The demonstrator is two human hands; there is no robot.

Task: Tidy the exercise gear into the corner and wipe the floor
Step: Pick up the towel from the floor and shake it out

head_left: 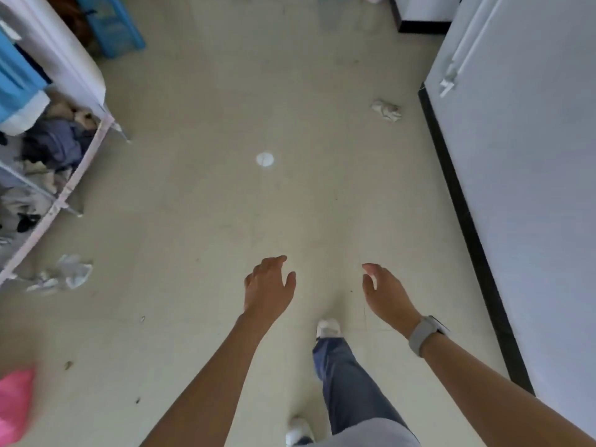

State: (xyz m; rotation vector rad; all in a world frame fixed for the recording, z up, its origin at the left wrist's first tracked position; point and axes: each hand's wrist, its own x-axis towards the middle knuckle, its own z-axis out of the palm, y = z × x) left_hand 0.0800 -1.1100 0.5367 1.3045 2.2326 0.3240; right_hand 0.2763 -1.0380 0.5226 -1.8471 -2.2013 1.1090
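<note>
My left hand (pixel 269 285) and my right hand (pixel 383 293) reach forward over the beige floor (pixel 200 221), both with loosely curled fingers and nothing in them. A grey watch sits on my right wrist. A crumpled whitish cloth (pixel 387 110) lies on the floor near the right wall. A small white disc (pixel 265 159) lies mid-floor ahead of my hands. No exercise gear is recognisable in view. My legs in jeans and white shoes show below my hands.
A white rack (pixel 61 191) with piled clothes stands at the left, a blue stool (pixel 113 27) behind it. Crumpled plastic wrap (pixel 69 274) lies by the rack's foot. A pink object (pixel 14 404) is at the lower left. A white wall with black skirting (pixel 464 221) runs along the right.
</note>
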